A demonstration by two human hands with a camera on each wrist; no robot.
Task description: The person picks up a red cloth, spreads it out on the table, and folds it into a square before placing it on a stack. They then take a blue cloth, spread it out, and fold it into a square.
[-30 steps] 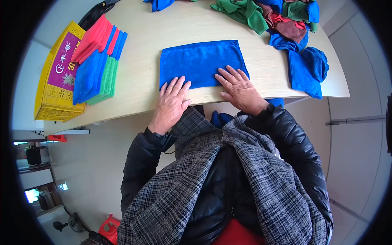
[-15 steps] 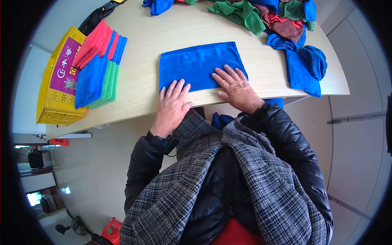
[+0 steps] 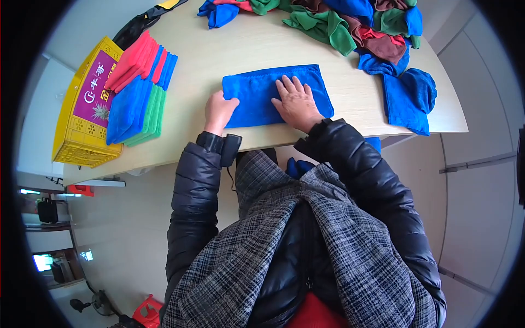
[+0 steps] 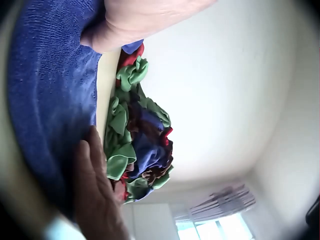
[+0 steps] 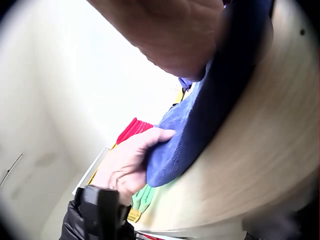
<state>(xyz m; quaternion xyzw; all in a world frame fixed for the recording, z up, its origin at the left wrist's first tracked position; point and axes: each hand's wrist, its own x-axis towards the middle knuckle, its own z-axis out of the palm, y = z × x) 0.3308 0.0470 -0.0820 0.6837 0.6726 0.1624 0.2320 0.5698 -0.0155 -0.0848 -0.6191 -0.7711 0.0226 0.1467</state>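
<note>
A blue cloth [image 3: 262, 106] lies flat on the table in front of the person. At its left edge the left hand [image 3: 220, 110] grips the cloth, thumb on top and fingers curled out of sight at the edge; the right wrist view shows this left hand [image 5: 127, 162] pinching the blue cloth [image 5: 172, 150]. Flat on the cloth's middle, fingers spread, rests the right hand [image 3: 297, 104]. In the left wrist view the right hand [image 4: 95, 195] touches the cloth [image 4: 50, 95] with straight fingers, while the left hand [image 4: 145, 20] shows at the top.
Folded red, blue and green cloths [image 3: 131, 104] lean by a yellow crate [image 3: 90, 136] at the left. A heap of mixed cloths [image 3: 328, 27] covers the back right, with a blue cloth [image 3: 404, 104] nearer the right edge. A dark bag [image 3: 136, 27] lies back left.
The left hand has gone from lying flat on the near left corner to gripping the left edge. The right hand has slid left and away from the body. The cloth has shifted slightly.
</note>
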